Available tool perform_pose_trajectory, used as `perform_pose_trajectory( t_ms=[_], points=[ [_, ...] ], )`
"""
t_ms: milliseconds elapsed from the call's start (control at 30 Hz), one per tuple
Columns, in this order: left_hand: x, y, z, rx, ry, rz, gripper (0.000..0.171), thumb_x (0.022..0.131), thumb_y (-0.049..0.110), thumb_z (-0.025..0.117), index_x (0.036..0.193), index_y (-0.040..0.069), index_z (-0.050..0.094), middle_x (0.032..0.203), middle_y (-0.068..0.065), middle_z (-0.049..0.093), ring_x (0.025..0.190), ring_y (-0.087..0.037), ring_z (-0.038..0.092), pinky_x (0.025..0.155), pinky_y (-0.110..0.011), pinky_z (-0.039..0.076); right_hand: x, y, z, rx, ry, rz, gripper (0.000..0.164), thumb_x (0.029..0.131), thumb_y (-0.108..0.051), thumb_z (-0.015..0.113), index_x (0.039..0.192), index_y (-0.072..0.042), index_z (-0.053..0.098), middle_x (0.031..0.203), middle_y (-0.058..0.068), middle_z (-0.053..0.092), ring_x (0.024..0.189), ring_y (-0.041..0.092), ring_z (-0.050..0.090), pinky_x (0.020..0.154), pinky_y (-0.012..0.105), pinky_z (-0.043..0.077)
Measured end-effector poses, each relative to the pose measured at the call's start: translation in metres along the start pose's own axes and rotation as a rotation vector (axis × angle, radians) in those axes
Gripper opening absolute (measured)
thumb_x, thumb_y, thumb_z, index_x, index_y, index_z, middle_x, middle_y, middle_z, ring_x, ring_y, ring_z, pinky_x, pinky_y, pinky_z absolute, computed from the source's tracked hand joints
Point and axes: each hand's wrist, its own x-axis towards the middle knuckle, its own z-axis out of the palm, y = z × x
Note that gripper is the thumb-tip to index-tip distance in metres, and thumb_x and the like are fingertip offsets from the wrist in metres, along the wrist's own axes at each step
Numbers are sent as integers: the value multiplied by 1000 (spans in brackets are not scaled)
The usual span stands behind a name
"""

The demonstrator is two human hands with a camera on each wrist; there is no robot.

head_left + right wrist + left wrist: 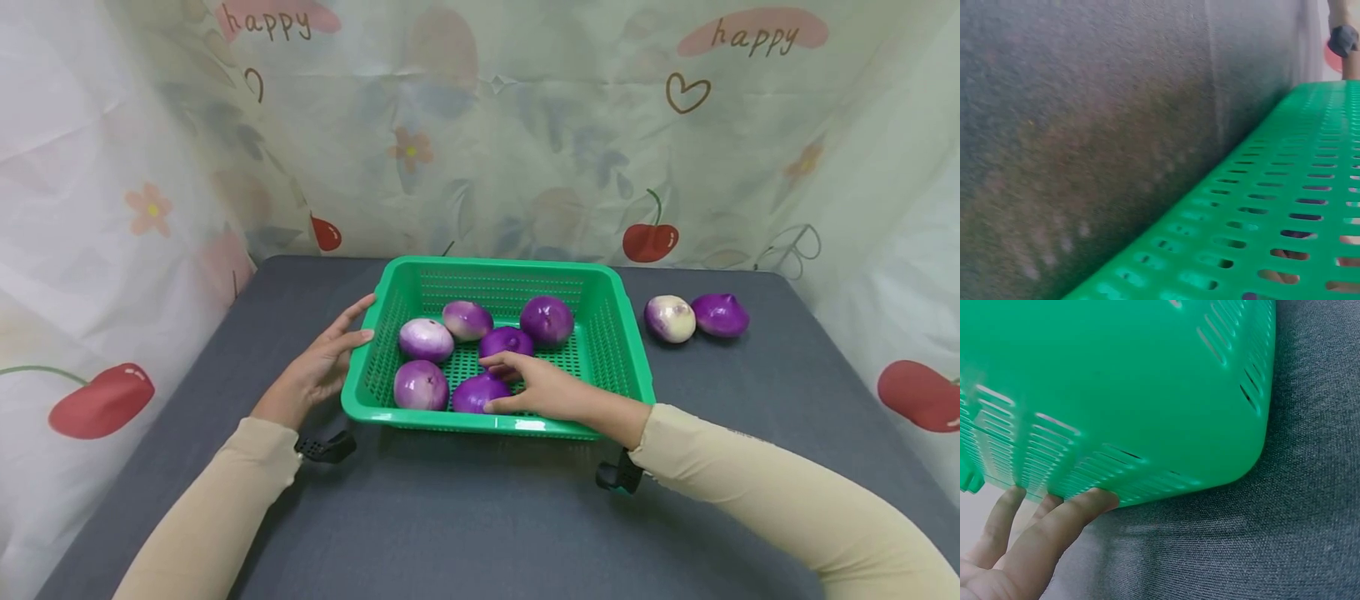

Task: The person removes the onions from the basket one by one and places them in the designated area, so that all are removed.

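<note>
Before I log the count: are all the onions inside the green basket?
No, a whitish onion and a purple onion lie on the table to the right of the green basket.

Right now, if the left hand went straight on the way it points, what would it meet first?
The green basket: the left hand would probably press into its outer wall, which the fingers appear to touch in the left wrist view.

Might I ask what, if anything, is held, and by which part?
Cannot tell whether the right hand grips the purple onion at its thumb; the left hand only touches the basket.
</note>
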Motion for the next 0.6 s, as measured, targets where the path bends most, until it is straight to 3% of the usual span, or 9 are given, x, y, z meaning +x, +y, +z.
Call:
perform_pose_trajectory(
  t_ms=[133,333,600],
  points=[
    [0,-1,-1,-9,0,-1,62,103,11,45,153,36,18,133,-5,40,108,-17,62,84,-41,56,2,3,1,-75,-30,43,66,87,-31,72,143,-8,45,137,12,55,128,28,50,104,45,43],
    [2,-3,-3,4,3,5,61,103,12,44,153,37,19,135,-4,39,109,-17,62,84,-42,56,3,4,1,-52,-75,72,66,89,-27,71,145,-7,42,133,15,54,124,28,51,100,43,47],
    [1,-2,-1,-3,7,4,61,103,10,45,153,35,20,134,-6,40,109,-18,62,84,-43,56,-1,1,-2,-83,5,19,69,83,-31,77,142,-11,46,131,11,57,122,28,54,96,41,50]
  ],
)
